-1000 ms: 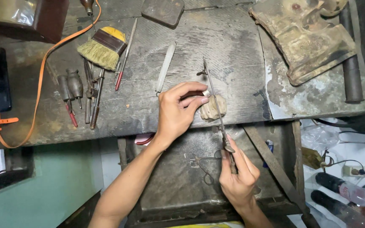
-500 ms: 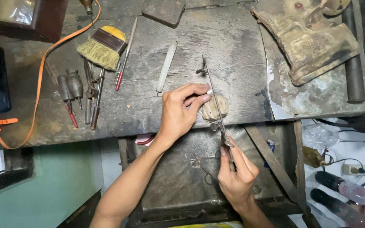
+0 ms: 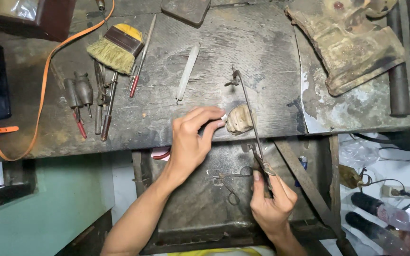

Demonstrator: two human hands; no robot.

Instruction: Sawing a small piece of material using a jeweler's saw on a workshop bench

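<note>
At the bench's near edge, the left hand pinches a small piece against the worn wooden peg for support while the right hand grips the saw frame's handle, blade by the peg.

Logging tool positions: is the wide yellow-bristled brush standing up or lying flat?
Lying flat. The brush rests on its side on the workbench, bristles pointing lower left.

I see my left hand resting at the near edge of the worn wooden bench, fingertips pinching something small against the pale bench pin. My right hand, nearer and to the right, grips the handle of a jeweller's saw whose frame runs far over the pin. A yellow brush and hand tools lie far left.
</note>
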